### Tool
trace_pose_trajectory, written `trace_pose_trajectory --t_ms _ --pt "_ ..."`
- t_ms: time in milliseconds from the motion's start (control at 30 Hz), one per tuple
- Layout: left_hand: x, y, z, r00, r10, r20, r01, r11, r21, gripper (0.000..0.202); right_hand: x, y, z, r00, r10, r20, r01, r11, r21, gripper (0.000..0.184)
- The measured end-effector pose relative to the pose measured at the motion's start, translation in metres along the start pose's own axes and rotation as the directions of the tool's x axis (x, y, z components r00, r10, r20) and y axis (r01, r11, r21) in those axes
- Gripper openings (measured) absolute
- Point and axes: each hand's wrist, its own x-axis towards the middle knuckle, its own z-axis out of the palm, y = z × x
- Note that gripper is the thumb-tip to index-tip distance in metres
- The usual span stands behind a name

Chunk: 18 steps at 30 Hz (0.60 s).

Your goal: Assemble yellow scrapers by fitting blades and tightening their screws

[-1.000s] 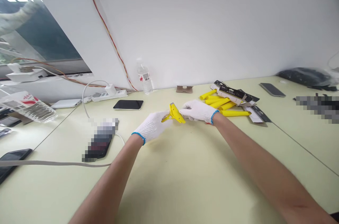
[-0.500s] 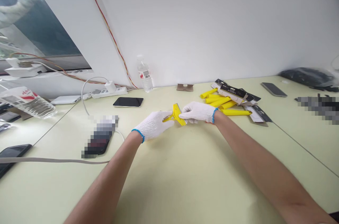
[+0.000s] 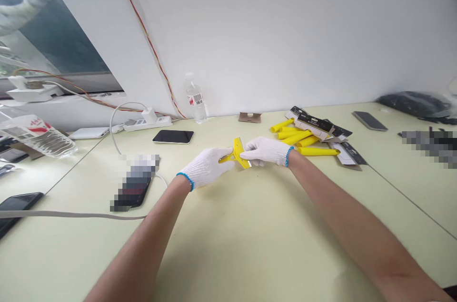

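Between my two white-gloved hands is a yellow scraper head (image 3: 237,152) with a metal blade edge on its right side. My left hand (image 3: 207,165) is closed round the scraper's short stem. The thumb and fingers of my right hand (image 3: 264,151) pinch the broad blade side. Both hands are just above the table, and the right fingertips partly cover the blade. To the right of my right hand lie several yellow handles (image 3: 298,138), beside and partly under black and white cardboard packaging (image 3: 317,127).
A water bottle (image 3: 196,100) stands by the wall, near a small brown cardboard piece (image 3: 250,117). Phones (image 3: 173,137) lie on the table (image 3: 228,245). At left are a power strip (image 3: 148,122), cables and a bottle lying tilted (image 3: 43,136). A black plastic bag (image 3: 416,103) sits far right.
Almost nothing differs. Both hands keep hold of the scraper in nearly the same place, and the view has shifted very slightly.
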Motion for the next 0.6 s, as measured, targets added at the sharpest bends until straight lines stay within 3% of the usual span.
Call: trace_pose_trajectory --t_ms 333,600 --pt "-0.005 0.003 -0.006 0.998 0.055 0.017 -0.054 0.998 -0.037 0.025 0.013 0.023 0.001 0.995 -0.097 -0.021 0.099 0.987 0.13 0.049" --pt "-0.003 0.003 -0.006 0.999 0.052 -0.005 -0.052 0.999 -0.005 0.034 -0.006 0.001 -0.002 0.994 -0.097 -0.045 0.101 0.992 0.078 0.039"
